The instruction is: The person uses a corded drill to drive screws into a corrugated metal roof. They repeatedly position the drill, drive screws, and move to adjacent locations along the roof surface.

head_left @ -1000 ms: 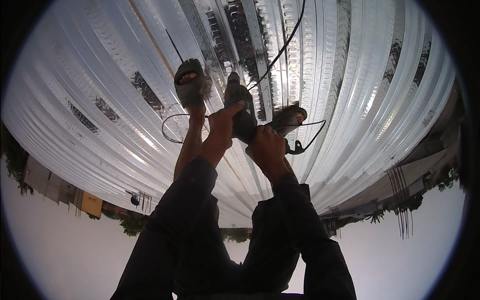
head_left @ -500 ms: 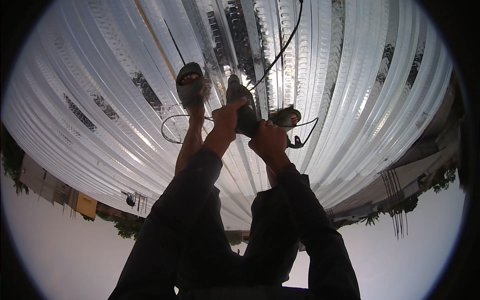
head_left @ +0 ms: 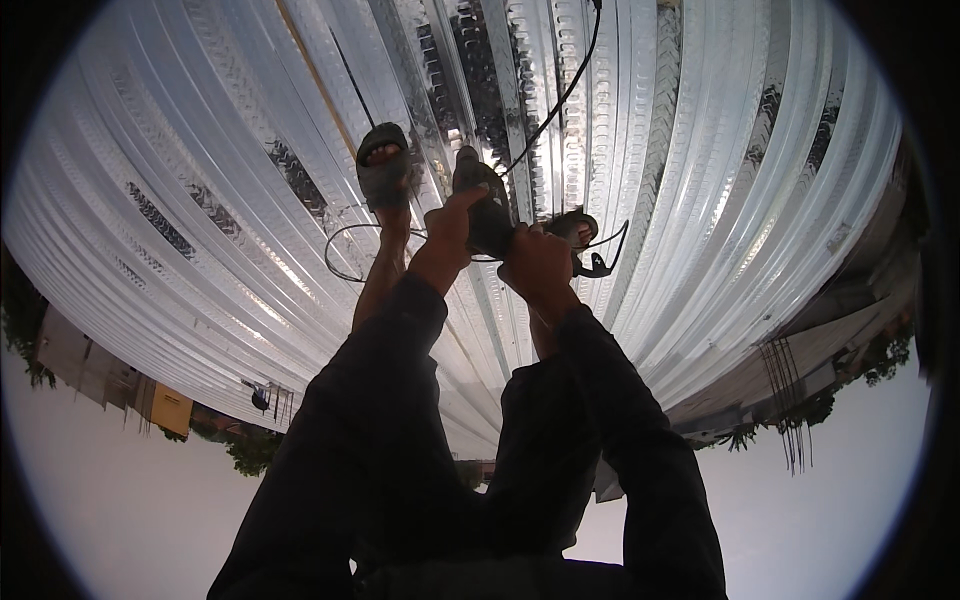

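Between my feet, a black corded power tool (head_left: 488, 215), shaped like a drill, is held above ridged metal roofing sheets (head_left: 700, 200). My left hand (head_left: 447, 235) is closed on its left side, with the thumb or a finger lying along the body. My right hand (head_left: 537, 262) is wrapped round its near right end. The tool's working tip is hidden, so I cannot tell if it touches the metal. A black cable (head_left: 560, 105) runs from near the tool to the far edge. A thin dark cord (head_left: 330, 250) loops out on the left, and a small black hooked piece (head_left: 598, 266) hangs at the right.
My sandalled left foot (head_left: 384, 165) and right foot (head_left: 575, 230) stand on the ridges. A long thin yellowish strip (head_left: 320, 75) and a dark rod (head_left: 350, 75) lie beyond the left foot. Upright rebar (head_left: 785, 400) and trees (head_left: 255, 455) show past the sheet edges.
Both hands and the tool have shifted very slightly, and the small hooked piece on the right has swung a little upward in the picture. The grip is the same.
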`<state>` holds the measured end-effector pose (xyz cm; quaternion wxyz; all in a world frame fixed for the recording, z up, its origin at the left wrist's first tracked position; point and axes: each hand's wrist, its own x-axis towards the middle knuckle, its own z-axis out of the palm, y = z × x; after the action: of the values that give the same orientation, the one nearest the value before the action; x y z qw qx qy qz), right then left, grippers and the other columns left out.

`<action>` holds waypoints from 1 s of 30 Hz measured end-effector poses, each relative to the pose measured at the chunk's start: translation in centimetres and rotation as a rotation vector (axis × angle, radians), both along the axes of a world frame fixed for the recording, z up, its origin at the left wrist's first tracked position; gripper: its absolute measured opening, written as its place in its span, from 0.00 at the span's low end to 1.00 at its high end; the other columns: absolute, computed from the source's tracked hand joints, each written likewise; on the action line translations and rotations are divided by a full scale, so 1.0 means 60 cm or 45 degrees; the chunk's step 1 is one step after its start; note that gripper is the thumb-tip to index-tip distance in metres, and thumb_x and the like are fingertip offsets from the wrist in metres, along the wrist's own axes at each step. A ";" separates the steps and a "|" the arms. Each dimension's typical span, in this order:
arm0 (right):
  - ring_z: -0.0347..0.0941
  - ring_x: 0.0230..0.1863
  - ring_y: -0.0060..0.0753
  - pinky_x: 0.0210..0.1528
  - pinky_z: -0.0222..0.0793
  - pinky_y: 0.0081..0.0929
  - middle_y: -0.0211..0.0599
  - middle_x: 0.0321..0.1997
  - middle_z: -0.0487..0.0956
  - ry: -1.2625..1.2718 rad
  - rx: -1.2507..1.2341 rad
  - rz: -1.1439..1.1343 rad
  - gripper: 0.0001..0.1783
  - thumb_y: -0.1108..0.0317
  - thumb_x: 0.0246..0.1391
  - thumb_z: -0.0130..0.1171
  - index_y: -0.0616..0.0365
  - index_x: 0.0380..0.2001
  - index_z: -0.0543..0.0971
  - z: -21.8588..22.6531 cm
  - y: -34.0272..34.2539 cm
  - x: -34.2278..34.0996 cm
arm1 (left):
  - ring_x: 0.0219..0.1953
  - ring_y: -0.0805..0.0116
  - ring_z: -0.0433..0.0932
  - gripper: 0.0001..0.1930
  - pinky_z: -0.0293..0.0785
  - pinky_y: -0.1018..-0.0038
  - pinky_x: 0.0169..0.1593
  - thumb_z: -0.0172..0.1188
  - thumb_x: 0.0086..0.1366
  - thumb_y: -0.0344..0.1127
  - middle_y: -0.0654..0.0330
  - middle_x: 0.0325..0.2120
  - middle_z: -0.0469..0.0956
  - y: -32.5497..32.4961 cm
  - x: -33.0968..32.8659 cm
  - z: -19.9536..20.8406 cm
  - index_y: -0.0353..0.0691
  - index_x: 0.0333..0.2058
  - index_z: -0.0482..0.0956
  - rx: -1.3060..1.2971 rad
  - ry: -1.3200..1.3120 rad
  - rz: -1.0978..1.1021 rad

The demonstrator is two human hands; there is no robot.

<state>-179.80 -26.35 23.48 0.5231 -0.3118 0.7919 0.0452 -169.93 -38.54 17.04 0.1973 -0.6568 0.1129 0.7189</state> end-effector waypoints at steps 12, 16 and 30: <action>0.83 0.31 0.46 0.33 0.78 0.40 0.44 0.28 0.83 -0.018 0.070 0.013 0.12 0.64 0.40 0.68 0.57 0.28 0.81 0.009 -0.007 -0.038 | 0.56 0.54 0.77 0.37 0.81 0.53 0.54 0.71 0.56 0.23 0.50 0.58 0.71 0.001 -0.027 -0.015 0.43 0.63 0.65 0.021 -0.112 0.161; 0.83 0.30 0.45 0.32 0.77 0.39 0.44 0.28 0.83 0.044 -0.038 0.086 0.11 0.64 0.41 0.68 0.57 0.28 0.81 -0.004 -0.017 -0.016 | 0.55 0.57 0.78 0.33 0.80 0.53 0.55 0.72 0.58 0.31 0.52 0.55 0.74 0.050 0.079 -0.043 0.45 0.61 0.69 -0.460 0.734 -0.002; 0.84 0.30 0.48 0.36 0.80 0.40 0.46 0.27 0.83 0.001 -0.120 0.068 0.14 0.64 0.38 0.67 0.60 0.29 0.81 0.000 -0.031 -0.018 | 0.41 0.56 0.83 0.18 0.80 0.53 0.49 0.69 0.60 0.44 0.57 0.40 0.81 -0.027 -0.013 0.000 0.42 0.45 0.80 0.200 -0.105 0.312</action>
<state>-180.88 -28.20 23.50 0.5061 -0.3570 0.7848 0.0222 -170.74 -40.13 17.04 0.1633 -0.6771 -0.0329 0.7168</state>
